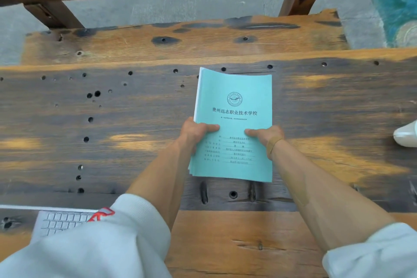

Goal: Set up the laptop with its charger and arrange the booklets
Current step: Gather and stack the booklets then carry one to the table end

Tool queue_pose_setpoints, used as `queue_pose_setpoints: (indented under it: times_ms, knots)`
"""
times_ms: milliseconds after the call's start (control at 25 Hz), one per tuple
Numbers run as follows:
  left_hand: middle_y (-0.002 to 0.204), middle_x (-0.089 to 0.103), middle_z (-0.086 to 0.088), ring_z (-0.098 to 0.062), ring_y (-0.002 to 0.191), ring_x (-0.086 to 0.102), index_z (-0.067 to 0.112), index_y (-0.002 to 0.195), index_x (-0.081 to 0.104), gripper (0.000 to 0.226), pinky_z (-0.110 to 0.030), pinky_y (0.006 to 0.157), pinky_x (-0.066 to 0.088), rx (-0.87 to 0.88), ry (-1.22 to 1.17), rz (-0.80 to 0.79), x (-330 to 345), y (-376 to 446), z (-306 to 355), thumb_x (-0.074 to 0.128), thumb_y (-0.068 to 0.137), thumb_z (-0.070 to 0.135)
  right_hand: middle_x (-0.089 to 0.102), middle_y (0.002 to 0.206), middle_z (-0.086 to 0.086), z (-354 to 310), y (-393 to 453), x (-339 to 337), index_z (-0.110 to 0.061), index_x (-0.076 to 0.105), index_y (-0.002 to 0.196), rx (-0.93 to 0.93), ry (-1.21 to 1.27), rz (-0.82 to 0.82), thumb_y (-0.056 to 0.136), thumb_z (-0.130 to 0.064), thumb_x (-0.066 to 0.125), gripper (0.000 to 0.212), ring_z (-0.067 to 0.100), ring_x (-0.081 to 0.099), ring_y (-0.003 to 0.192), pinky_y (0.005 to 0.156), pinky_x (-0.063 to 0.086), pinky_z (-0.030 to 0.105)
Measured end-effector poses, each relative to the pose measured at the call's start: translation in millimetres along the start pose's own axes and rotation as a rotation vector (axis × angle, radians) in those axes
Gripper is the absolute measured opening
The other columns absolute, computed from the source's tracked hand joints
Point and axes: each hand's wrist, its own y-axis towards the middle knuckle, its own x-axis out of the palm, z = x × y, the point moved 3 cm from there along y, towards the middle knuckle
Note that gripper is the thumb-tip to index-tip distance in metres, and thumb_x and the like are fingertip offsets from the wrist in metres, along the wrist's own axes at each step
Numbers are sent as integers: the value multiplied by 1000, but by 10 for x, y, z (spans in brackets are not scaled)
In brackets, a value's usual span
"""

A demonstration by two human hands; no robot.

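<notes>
Since the bench (112, 142) is rough, knotted and full of holes, paper will likely catch on it rather than slide, so lifting looks safer than pushing. Beside the left forearm, near the body, a laptop (61, 221) lies open, half hidden by a sleeve (101, 244); no charger is visible. Between both hands sits a stack of teal booklets (234, 101), held just above or on the bench, I cannot tell which. The stack looks light, thin and floppy, its far corner curling up, and loose copies could fan apart. The left hand (196, 131) and right hand (266, 135) each grip a side edge, thumbs on the cover; holding at both sides keeps it square.
</notes>
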Motion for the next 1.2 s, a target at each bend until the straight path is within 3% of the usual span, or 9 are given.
queue_pose_setpoints:
  times_ms: [160,280,360,480,680,840,1000,1120,1200]
  knots:
    - [101,75,-10,-30,84,74,10,114,62,44,-46,73,62,42,42,-152,63,-370,-173,78,75,-1,73,101,12,285,-376,-122,-4,62,111,94,70,-68,56,-16,92,65,31,72,84,81,59,49]
    - [100,75,-9,-29,85,74,16,109,59,43,-46,74,62,133,108,-184,55,-705,-289,76,75,-4,73,104,21,595,-827,-130,3,68,104,159,215,-165,70,5,81,37,34,72,81,73,60,49]
    - [100,75,-9,-29,84,74,20,106,58,43,-48,75,61,189,162,-235,40,-976,-395,76,74,-3,71,106,24,797,-1171,-166,7,66,107,176,307,-209,75,9,75,33,33,70,77,63,59,42]
    - [101,75,-10,-30,86,75,17,115,56,50,-50,77,61,225,170,-309,-19,-1351,-593,76,74,-3,72,107,24,1045,-1615,-338,6,66,112,174,396,-271,79,6,73,34,33,71,79,63,59,41]
    - [109,74,-13,-34,93,73,12,125,53,56,-46,77,61,310,147,-459,-8,-2011,-796,75,77,-5,77,85,13,1339,-2236,-727,-3,67,105,87,510,-491,88,5,61,20,25,75,69,50,58,31]
    - [116,71,-13,-35,102,70,16,129,52,58,-51,87,57,393,158,-572,54,-2453,-969,76,79,-2,70,116,21,1593,-2418,-1045,-1,64,119,-42,595,-636,69,3,73,51,36,71,100,74,61,43]
    - [118,71,-12,-35,104,69,16,129,52,59,-50,87,57,480,151,-609,135,-2810,-1123,74,79,-6,69,121,18,1792,-2434,-1297,-1,63,124,-176,460,-577,40,-18,97,93,34,67,110,93,54,46]
    - [119,70,-10,-30,106,69,15,130,52,62,-39,84,58,566,210,-638,175,-2994,-1214,75,77,-8,66,124,21,1876,-2467,-1376,2,60,124,-251,500,-589,46,-12,92,86,37,64,114,99,50,51]
    - [120,70,-6,-24,108,68,16,131,52,66,-32,84,56,627,269,-620,169,-3025,-1260,77,75,-9,68,122,20,1896,-2509,-1404,2,62,120,-290,490,-579,42,-13,93,85,35,65,112,94,53,47]
